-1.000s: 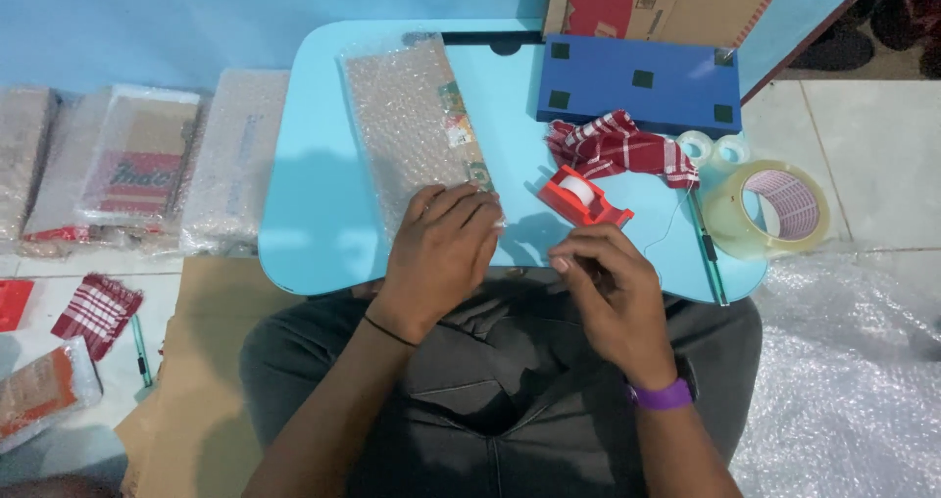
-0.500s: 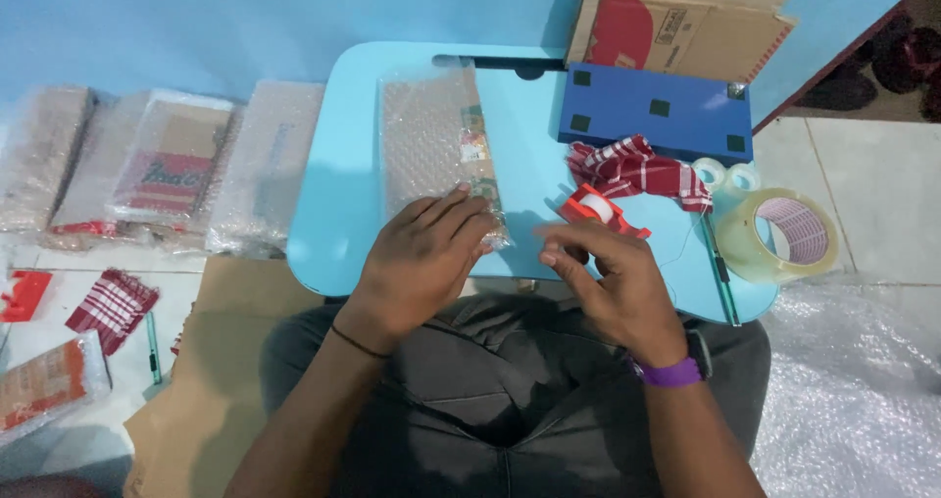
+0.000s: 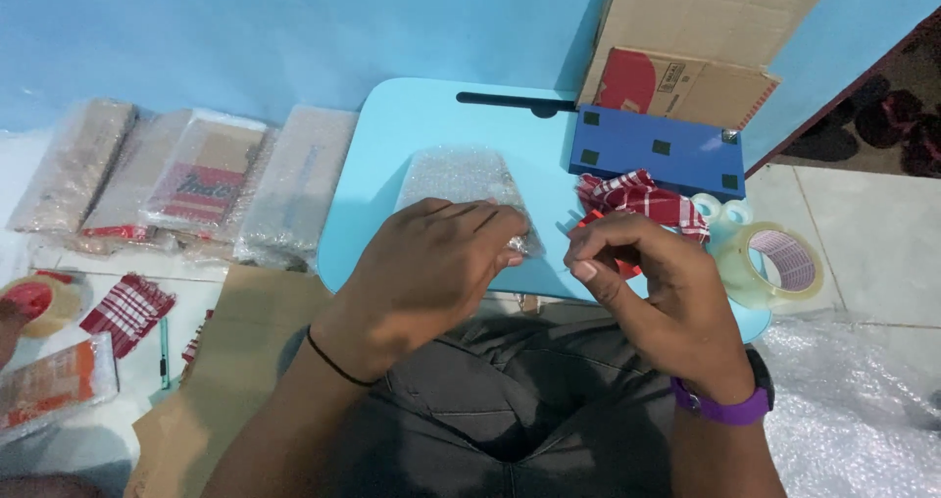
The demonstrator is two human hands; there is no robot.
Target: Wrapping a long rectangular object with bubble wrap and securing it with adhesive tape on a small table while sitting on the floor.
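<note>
A bubble-wrapped package [image 3: 459, 176] lies on the light blue lap table [image 3: 392, 135] over my legs. My left hand [image 3: 431, 268] presses down on its near half, fingers curled over its right edge. My right hand [image 3: 655, 292] hovers just right of that edge, thumb and fingertips pinched together. Whether it holds anything I cannot make out. Behind that hand a red tape dispenser [image 3: 627, 267] is mostly hidden. A red-and-white checked cloth [image 3: 637, 194] lies just beyond it.
A blue box [image 3: 655, 149] and an open cardboard box [image 3: 701, 37] stand at the table's back right. Clear tape rolls [image 3: 774, 263] sit at its right edge. Several bubble-wrapped packages [image 3: 196, 179] line the floor on the left, with cardboard [image 3: 221, 361] below them. Bubble wrap [image 3: 853, 420] covers the floor at lower right.
My right hand has left the red dispenser and moved toward the package's right edge. My left hand stays pressed on the package. The head camera has tilted, shifting the view.
</note>
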